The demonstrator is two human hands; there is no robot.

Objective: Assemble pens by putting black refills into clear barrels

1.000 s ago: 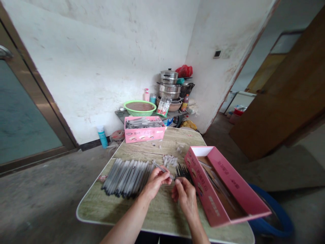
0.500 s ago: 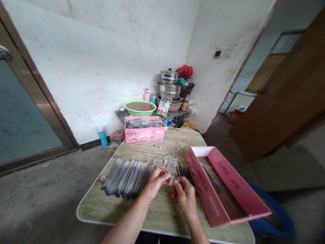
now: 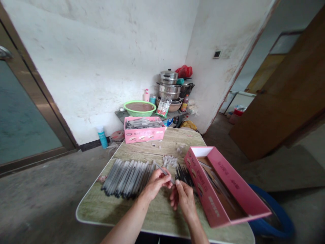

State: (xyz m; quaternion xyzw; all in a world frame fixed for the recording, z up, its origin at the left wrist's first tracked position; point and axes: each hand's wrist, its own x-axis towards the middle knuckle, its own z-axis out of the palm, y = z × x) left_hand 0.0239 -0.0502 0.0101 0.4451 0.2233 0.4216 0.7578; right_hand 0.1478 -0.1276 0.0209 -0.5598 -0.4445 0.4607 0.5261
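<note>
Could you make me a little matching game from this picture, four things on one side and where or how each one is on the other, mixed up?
Things:
1. Left hand
2. Many slim tubes
3. Small pale pieces
4. Round basin

Places and states:
A. Green-rimmed, beyond the table
B. Laid side by side in a row
C. Holding a single slim tube
D. In a loose heap

Pairs: 1-C, 2-B, 3-D, 4-A
</note>
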